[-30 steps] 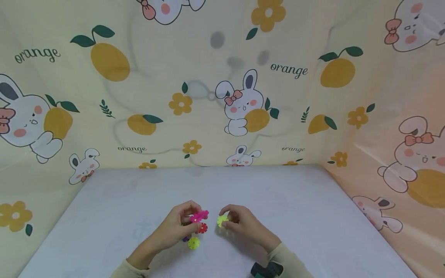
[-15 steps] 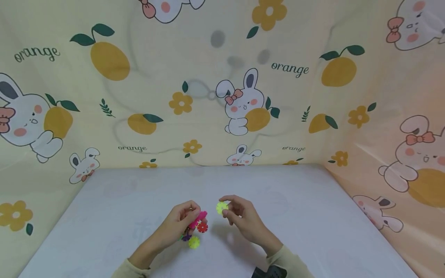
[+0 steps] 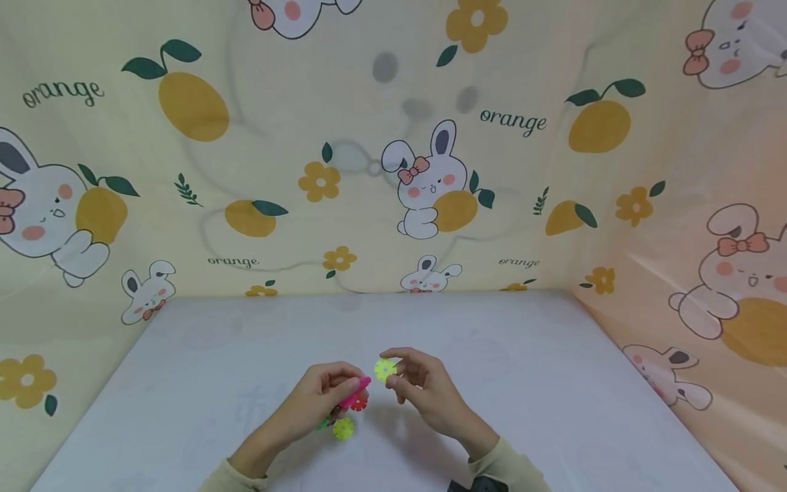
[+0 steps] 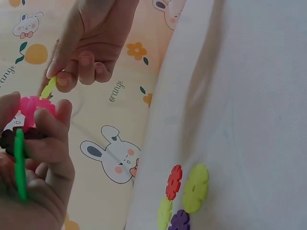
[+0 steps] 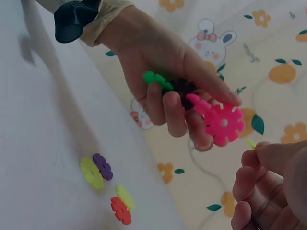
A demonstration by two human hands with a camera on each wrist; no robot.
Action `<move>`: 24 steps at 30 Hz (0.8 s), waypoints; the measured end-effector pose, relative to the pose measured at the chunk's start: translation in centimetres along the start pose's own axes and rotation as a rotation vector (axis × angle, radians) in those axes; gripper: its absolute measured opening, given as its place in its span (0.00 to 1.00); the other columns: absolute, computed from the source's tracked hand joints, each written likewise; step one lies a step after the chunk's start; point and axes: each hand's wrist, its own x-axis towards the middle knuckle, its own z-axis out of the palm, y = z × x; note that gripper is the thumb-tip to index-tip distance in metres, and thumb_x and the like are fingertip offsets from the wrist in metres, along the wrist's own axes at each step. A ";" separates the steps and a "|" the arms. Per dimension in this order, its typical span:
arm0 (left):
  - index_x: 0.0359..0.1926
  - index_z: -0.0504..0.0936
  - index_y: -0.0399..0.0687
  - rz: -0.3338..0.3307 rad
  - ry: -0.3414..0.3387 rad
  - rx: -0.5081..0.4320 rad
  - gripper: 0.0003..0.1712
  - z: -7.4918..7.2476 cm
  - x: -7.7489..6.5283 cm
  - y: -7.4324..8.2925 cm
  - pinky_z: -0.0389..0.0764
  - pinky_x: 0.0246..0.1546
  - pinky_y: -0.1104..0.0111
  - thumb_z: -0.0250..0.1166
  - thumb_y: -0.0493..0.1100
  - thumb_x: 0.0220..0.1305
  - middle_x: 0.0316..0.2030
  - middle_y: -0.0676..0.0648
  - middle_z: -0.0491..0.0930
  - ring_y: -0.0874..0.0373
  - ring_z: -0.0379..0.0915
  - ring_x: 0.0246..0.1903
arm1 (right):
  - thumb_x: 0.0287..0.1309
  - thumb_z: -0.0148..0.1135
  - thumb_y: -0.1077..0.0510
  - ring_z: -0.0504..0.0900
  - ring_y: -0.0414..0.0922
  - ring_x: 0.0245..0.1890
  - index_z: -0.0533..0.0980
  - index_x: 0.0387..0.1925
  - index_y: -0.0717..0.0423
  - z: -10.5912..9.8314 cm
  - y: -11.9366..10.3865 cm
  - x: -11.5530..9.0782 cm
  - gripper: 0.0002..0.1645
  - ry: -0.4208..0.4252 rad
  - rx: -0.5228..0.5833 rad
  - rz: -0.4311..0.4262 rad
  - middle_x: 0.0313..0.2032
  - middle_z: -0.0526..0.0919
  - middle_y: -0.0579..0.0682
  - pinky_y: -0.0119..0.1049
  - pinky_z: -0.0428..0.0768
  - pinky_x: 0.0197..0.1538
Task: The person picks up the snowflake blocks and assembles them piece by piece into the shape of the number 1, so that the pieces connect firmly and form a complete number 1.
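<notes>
While my left hand (image 3: 310, 403) pinches pink disc (image 5: 224, 123) between thumb and fingers, my right hand (image 3: 430, 396) pinches yellow disc (image 3: 385, 370) just beside pink disc, slim gap between them. In row from pink disc back into same hand: 2nd pink piece (image 5: 197, 102), dark piece (image 5: 182, 87), green piece (image 5: 156, 79), held among my fingers. Below pink disc, on white table (image 3: 522, 362): red piece (image 5: 120, 211), purple piece (image 5: 103, 166), 2 loose yellow pieces (image 5: 91, 173), all close together. Behind pink disc, rabbit-and-orange patterned cloth (image 3: 277, 137)
</notes>
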 end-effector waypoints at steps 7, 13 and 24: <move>0.53 0.82 0.42 -0.005 0.021 0.029 0.16 0.1 0.1 -0.3 0.72 0.23 0.76 0.61 0.47 0.74 0.34 0.48 0.83 0.64 0.68 0.22 | 0.67 0.63 0.62 0.76 0.35 0.23 0.76 0.59 0.59 0.3 -0.1 -0.1 0.20 -0.018 0.003 0.014 0.34 0.80 0.68 0.31 0.80 0.34; 0.54 0.81 0.38 -0.004 0.013 0.004 0.17 0.2 0.0 -0.3 0.69 0.22 0.76 0.60 0.46 0.74 0.30 0.51 0.80 0.64 0.64 0.18 | 0.67 0.63 0.61 0.76 0.34 0.23 0.76 0.59 0.59 0.6 -0.1 -0.1 0.20 -0.024 0.018 0.019 0.34 0.79 0.71 0.29 0.79 0.33; 0.54 0.79 0.33 -0.024 0.005 -0.039 0.20 0.2 0.1 -0.4 0.69 0.21 0.77 0.61 0.47 0.73 0.32 0.51 0.81 0.65 0.63 0.17 | 0.67 0.64 0.62 0.76 0.35 0.23 0.76 0.58 0.61 0.6 0.1 0.0 0.20 -0.024 -0.018 0.002 0.33 0.81 0.68 0.30 0.78 0.33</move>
